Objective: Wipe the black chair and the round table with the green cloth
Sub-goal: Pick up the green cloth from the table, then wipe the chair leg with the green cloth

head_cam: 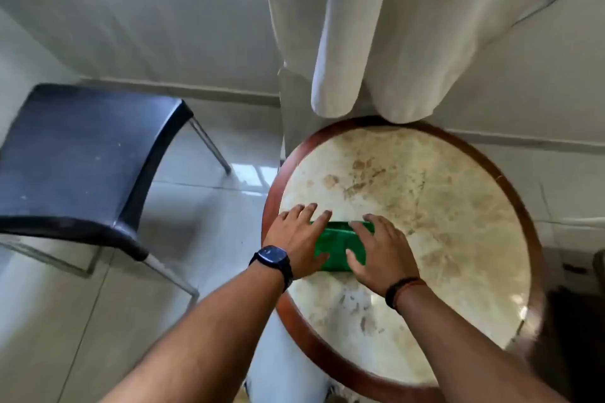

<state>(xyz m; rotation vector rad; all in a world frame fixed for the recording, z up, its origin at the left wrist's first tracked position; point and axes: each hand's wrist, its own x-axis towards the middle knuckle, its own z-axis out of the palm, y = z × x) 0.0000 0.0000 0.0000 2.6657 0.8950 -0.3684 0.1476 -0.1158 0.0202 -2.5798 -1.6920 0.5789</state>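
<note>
Hands cover much of the green cloth (337,247), which lies folded on the round table (425,206) near its left rim. The left hand (299,235) and right hand (381,252) press flat, fingers spread, on either end. The black chair (82,160) stands apart at left, its back cut off. White curtains (376,42) hide the table's far edge.

Left hand (299,235), right hand (381,250) seemingly flat.

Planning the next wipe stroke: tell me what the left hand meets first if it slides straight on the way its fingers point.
The left hand points across the round table; only bare tabletop lies ahead, then probably the hanging white curtain at the far rim.
</note>
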